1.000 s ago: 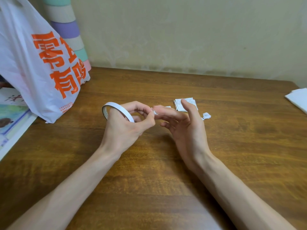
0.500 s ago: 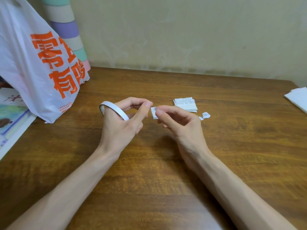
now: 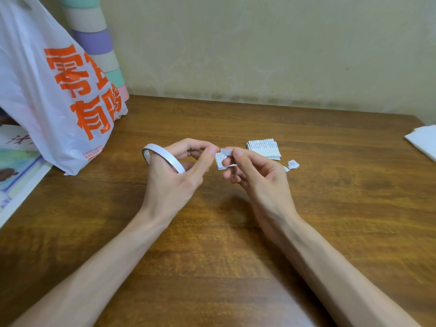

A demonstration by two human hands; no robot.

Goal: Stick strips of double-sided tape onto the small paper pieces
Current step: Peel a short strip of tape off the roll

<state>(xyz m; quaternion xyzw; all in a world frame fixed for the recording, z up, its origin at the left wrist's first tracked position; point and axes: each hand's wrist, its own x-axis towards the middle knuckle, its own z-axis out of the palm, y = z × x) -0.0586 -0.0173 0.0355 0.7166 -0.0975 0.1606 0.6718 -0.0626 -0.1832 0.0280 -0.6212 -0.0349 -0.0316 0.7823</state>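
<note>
Head view, white plastic bag (image 3: 47, 102) on the table (image 3: 212, 256) at left, contents hidden, left hand (image 3: 174, 182) gripping the tape roll (image 3: 162, 156), right hand (image 3: 259, 178) pinching a paper piece (image 3: 219, 164) above the table, tape strip (image 3: 226, 152) now showing at its top, paper stack (image 3: 264, 148) behind unmoved.

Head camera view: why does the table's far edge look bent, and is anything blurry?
Head view: the wide-angle lens bows the table along its far edge; soft light, faint shadow under the right hand; no strong blur, but the paper stack print is unreadable.
</note>
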